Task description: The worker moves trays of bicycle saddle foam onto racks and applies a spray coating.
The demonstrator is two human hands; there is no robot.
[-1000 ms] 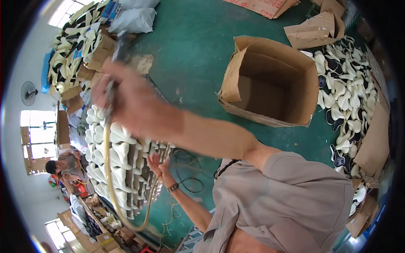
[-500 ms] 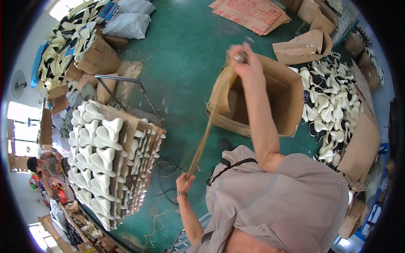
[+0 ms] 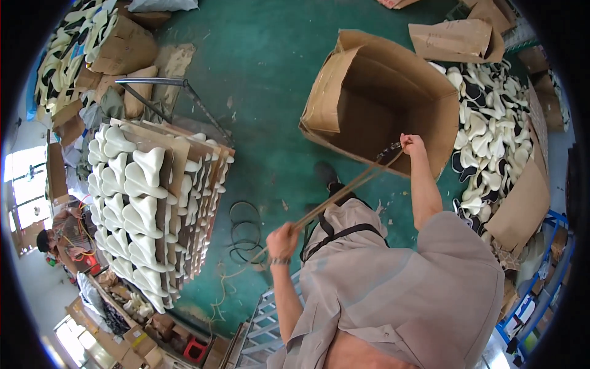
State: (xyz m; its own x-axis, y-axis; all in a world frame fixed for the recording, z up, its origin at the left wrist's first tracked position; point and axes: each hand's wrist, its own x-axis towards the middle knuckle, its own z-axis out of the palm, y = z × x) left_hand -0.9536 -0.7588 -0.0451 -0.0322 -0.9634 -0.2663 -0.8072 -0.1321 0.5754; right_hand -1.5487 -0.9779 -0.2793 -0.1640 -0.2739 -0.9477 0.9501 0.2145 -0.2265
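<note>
**Trainee:** What do the hands hold?

**Operator:** I read my left hand (image 3: 281, 241) as closed in a fist around the near end of a tan strap (image 3: 344, 189). My right hand (image 3: 412, 145) is closed around the far end, together with a small dark tool that is too blurred to identify. The strap runs taut between them, rising from near left to far right, and appears doubled along its length.

**Trainee:** Where is it relative to the box?

**Operator:** The far end sits at the near rim of the open cardboard box (image 3: 381, 98), which lies tipped on the green floor (image 3: 264, 80). The near end is just in front of my chest.

**Trainee:** How do I handle this step well?

**Operator:** In my judgement: keep both fists firm, hold the tension even, and keep the two strands parallel so they do not twist. Keep the strap away from the box flap. Mind the black cable loops (image 3: 246, 230) on the floor near my feet, and the stacked white moulded pieces (image 3: 144, 203) on the left.
</note>
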